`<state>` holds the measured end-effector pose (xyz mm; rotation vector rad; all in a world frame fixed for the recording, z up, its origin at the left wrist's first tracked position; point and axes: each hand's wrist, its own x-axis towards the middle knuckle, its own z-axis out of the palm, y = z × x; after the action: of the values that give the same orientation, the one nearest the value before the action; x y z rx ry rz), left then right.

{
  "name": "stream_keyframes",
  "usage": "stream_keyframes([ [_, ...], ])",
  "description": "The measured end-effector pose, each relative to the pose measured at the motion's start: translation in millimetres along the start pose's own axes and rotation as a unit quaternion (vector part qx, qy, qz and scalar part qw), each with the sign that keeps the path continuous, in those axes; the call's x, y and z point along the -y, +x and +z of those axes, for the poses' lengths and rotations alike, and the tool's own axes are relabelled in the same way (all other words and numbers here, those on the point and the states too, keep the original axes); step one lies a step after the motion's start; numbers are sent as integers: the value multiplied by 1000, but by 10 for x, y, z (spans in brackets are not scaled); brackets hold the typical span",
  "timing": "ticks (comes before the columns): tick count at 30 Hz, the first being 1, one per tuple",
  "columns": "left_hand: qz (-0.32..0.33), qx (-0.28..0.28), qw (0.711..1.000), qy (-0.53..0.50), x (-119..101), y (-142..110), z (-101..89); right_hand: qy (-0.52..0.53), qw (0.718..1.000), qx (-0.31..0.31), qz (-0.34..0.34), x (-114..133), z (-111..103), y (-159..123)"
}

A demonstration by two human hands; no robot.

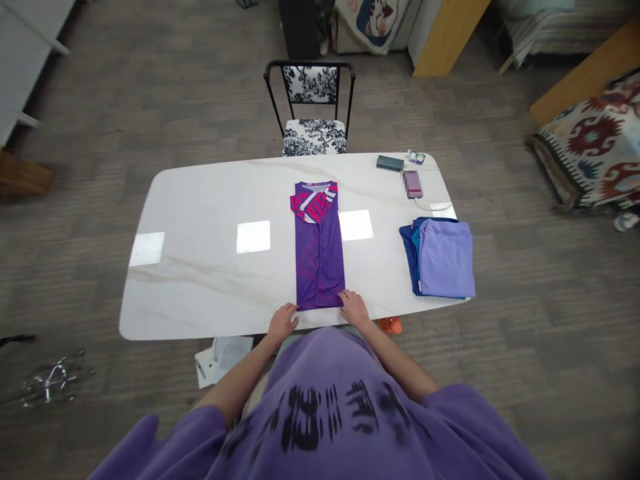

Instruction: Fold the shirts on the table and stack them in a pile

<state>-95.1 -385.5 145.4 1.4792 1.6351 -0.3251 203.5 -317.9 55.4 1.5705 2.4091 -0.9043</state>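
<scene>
A purple shirt (pixel 320 253) lies in a long narrow strip on the table, its sides folded inward. Its neck end points away from me, and a pink, white and purple patterned sleeve is folded across the upper part. At the near left corner of the hem, my left hand (pixel 283 323) is closed with its fingertips on the edge of the cloth. My right hand (pixel 354 308) pinches the near right corner of the hem. The hem lies close to the table's front edge.
On the white marbled table (pixel 200 200) lies a stack of folded clothes (pixel 445 259) at the right, lavender on top. Behind it are a phone (pixel 413 185) with a cable, a dark case (pixel 390 163) and a small packet (pixel 416 157). A chair (pixel 314 137) stands at the far side.
</scene>
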Motion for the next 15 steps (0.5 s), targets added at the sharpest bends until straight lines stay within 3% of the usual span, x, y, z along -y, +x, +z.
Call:
stream_keyframes([
  [6,-22,-35,999,5,-211,-142,-1,-35,998,40,-36,-86,-311,-206],
  [15,-37,-30,999,-7,-115,-63,119,-63,995,76,-31,128,-200,-167],
])
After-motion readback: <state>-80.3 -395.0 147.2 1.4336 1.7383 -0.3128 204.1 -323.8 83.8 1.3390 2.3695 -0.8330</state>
